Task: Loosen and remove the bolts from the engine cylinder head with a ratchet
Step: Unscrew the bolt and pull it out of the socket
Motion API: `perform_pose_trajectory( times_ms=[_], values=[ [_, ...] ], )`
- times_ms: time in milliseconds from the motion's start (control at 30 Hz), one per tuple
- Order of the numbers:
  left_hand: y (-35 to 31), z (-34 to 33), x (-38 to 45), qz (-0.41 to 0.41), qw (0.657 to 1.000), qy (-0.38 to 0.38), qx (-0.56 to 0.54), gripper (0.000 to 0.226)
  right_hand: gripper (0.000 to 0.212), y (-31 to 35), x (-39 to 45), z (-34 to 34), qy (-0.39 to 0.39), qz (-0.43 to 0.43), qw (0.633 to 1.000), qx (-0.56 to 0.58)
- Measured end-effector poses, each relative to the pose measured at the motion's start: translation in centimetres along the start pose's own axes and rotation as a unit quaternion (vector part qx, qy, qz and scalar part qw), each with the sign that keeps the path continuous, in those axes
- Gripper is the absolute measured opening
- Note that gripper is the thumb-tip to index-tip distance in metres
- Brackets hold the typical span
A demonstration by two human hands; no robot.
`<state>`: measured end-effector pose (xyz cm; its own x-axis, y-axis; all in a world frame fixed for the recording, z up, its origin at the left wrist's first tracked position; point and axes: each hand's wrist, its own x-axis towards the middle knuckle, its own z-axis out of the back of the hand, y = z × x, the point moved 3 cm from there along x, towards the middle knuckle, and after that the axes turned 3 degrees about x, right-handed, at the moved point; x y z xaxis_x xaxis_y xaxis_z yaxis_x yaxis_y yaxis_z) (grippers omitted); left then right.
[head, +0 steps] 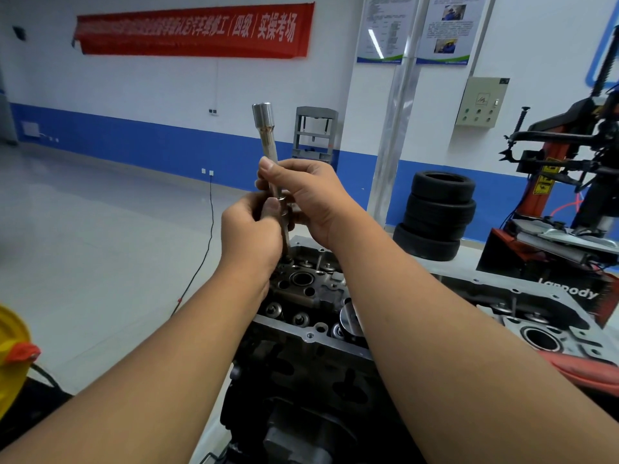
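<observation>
The dark engine cylinder head (303, 289) lies in front of me, its valve springs and bolt holes showing. Above its far end I hold a silver extension bar with a socket (267, 128) upright, socket end up. My right hand (310, 199) grips the bar's middle. My left hand (249, 234) grips just below it, around the top of a long bolt (286, 241) whose lower end reaches a hole in the head. The joint between bar and bolt is hidden by my fingers.
A second engine part (542, 329) sits to the right with a red hose (582, 370). Stacked tyres (435, 216) and a tyre changer (569, 195) stand behind. A yellow object (11, 356) is at the left edge. A black cable (201, 262) runs across the grey floor.
</observation>
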<state>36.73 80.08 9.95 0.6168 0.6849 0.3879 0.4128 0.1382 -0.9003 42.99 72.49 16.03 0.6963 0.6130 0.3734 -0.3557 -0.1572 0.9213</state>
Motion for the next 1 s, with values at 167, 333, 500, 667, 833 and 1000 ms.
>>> perform_pose_trajectory(
  times_ms=[167,333,500,667,833,1000],
  values=[
    [0.14,0.30,-0.02,0.008,1.000,-0.005,-0.020,0.010,0.016,-0.07,0.09,0.15,-0.005,0.004,1.000,0.011],
    [-0.12,-0.13,-0.16,0.016,1.000,0.011,-0.007,0.036,0.018,-0.10,0.10,0.20,-0.012,0.006,1.000,-0.001],
    [-0.02,0.37,-0.08,0.003,1.000,-0.026,-0.012,0.010,0.019,-0.14,0.18,0.19,-0.008,0.004,1.000,0.009],
    [-0.07,0.01,-0.28,0.017,1.000,0.010,-0.016,0.036,0.023,-0.08,0.00,0.26,-0.019,0.012,1.000,0.008],
    [-0.21,0.15,-0.20,0.009,1.000,-0.012,-0.011,0.013,0.018,-0.14,0.14,0.25,-0.014,0.010,1.000,0.021],
    [-0.24,0.50,-0.39,0.021,0.999,-0.019,-0.028,0.013,0.022,-0.14,0.19,0.38,-0.016,0.012,1.000,0.019]
  ],
)
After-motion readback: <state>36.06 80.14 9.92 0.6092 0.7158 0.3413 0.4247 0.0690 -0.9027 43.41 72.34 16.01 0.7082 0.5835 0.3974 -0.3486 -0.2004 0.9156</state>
